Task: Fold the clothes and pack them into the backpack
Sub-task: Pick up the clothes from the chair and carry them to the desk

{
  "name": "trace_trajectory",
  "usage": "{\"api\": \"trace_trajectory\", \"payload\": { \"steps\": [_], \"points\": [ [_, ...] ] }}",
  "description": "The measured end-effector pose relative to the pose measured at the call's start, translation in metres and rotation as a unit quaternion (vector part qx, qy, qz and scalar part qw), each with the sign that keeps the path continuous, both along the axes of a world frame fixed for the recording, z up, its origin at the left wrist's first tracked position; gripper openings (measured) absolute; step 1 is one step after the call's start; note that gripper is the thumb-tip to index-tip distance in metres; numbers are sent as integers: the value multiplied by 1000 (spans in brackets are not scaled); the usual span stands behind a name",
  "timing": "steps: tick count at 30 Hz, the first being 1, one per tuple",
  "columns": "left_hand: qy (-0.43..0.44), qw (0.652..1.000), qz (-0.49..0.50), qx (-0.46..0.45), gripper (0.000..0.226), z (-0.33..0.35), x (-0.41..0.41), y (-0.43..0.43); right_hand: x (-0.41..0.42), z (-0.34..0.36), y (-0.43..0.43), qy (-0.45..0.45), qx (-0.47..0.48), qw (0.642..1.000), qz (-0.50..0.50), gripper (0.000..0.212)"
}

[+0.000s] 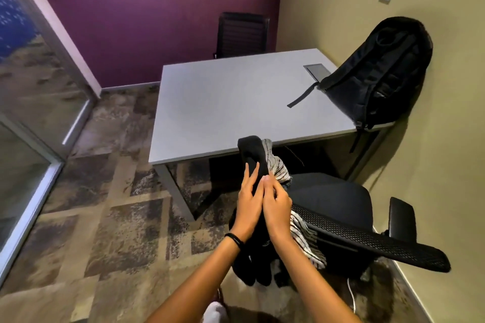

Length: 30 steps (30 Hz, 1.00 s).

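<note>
While my left hand (249, 199) lay flat against the black garment (253, 155) and my right hand (278, 204) curled round it above the chair (328, 191), the cloth looked soft, light and floppy. A seam seemed the best hold. The backpack (375, 73) stood on the table (223, 102).

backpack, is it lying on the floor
No, the backpack stands upright on the right edge of the table, leaning against the wall.

Light: even, fairly bright, from overhead.
Shadows: soft beneath the surface (223, 102), behind the backpack (375, 73).
Edges: wide-angle bending.
Focus: slightly soft throughout.
</note>
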<state>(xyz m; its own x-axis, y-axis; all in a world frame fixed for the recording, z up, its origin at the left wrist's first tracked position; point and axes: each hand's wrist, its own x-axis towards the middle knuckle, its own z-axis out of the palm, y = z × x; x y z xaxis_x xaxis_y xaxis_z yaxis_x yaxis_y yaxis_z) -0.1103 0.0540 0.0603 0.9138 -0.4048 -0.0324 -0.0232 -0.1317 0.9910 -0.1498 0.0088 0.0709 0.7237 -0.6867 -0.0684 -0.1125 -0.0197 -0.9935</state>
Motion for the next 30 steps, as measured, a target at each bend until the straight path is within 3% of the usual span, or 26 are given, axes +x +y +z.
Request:
{"api": "trace_trajectory", "payload": {
  "steps": [9, 30],
  "points": [
    [-49, 996, 71, -23, 43, 20, 63, 46, 71, 18, 41, -32, 11, 998, 46, 35],
    [-119, 985, 67, -105, 39, 85, 289, 98, 298, 80, 97, -113, -59, 991, 46, 34]
  ]
}}
